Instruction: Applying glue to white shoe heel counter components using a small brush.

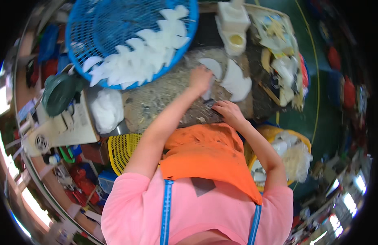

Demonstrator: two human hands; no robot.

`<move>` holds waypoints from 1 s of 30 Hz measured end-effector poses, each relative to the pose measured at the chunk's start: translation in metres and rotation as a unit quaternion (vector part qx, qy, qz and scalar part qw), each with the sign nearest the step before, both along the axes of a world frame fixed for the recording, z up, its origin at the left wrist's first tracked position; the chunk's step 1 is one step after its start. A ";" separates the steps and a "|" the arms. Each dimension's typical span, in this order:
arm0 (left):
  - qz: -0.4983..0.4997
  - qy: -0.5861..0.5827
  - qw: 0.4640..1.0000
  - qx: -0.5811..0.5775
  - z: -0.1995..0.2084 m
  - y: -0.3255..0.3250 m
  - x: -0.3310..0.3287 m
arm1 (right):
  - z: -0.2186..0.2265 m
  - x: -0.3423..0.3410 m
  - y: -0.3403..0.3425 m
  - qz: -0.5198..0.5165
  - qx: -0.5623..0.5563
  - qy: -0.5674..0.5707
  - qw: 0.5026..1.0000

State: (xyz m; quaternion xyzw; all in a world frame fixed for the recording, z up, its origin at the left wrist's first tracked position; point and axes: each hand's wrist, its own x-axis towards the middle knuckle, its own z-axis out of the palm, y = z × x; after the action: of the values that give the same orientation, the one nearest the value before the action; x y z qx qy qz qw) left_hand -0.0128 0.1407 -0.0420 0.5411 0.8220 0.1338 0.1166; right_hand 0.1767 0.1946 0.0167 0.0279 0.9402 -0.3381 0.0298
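Note:
My left hand [201,79] reaches over a worn, stained work board [156,102], fingers bent down against a thin white crescent-shaped piece [212,66]. Part of that piece is hidden under the hand. Nearer to me, my right hand [230,112] is closed beside a small dark object [210,103]; its fingertips are too blurred to show clearly what they grip. To the right of my left hand lies another white piece [234,83] with a curved cut-out, flat on the board. Many similar white pieces [144,55] overlap in a row inside a large blue mesh basket [193,28] at the far left.
A white bench device [234,28] stands at the back. Scraps and bags fill a tray [295,53] on the right. Below it is a yellow bin [305,143] with plastic bags. A yellow basket [121,151], a white bag [108,110] and a green container [58,96] are at left.

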 end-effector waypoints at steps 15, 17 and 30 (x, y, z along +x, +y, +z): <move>0.056 -0.013 0.997 0.056 -0.002 0.013 0.038 | 0.011 0.001 -0.031 -0.054 0.067 -0.047 0.995; 0.075 -0.015 0.995 0.071 0.001 0.009 0.041 | 0.009 0.003 -0.037 -0.080 0.069 -0.049 0.993; 0.089 -0.356 0.925 0.095 0.091 -0.088 -0.116 | 0.016 0.002 -0.047 -0.160 0.067 -0.092 0.981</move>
State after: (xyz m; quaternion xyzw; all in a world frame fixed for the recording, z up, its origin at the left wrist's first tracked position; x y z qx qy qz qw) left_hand -0.1290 0.0526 0.0492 0.3907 0.7548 0.4052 0.3370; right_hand 0.1785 0.1478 0.0328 0.2106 0.9373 -0.2712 0.0603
